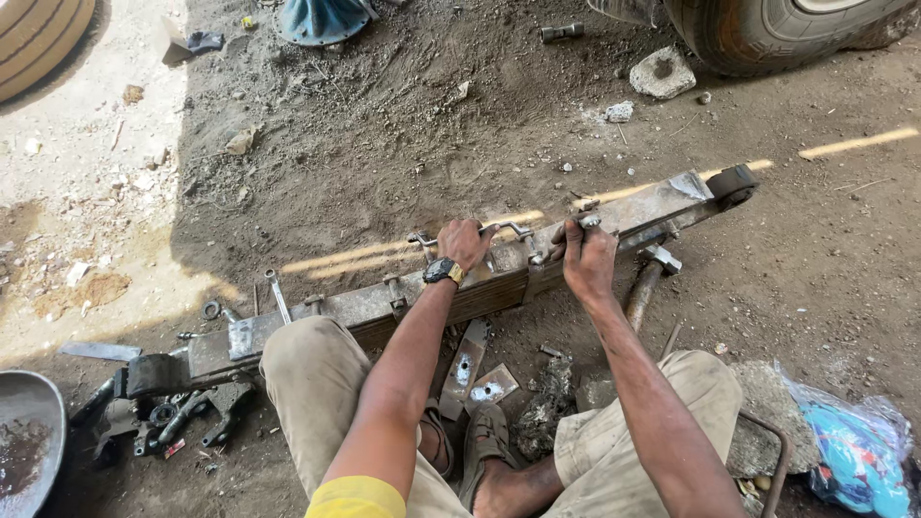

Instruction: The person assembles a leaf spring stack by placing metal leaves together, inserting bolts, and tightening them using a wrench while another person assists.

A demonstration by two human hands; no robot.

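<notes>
Far left on the dirt ground (384, 144): rim of a metal pan (29, 422), then a heap of small dark parts & tools (168, 412) just below the end of a long leaf spring pack (374, 307), which lies across the ground and runs up to the right, over the person's knees, to its rolled eye near a tyre (767, 34). A spanner (278, 295) rests on the pack's left part. Mid-pack, left hand (467, 243), w/ wristwatch (442, 271), has fingers wrapped round a U-shaped clamp bolt (508, 228) on top of the spring. Just right of it, right hand (587, 257) has fingers closed on the pack's top edge beside a second clamp. Under the spring: two flat metal plates (480, 369) by a sandalled foot. Far right: a blue plastic bag (854, 451) near a stone.
</notes>
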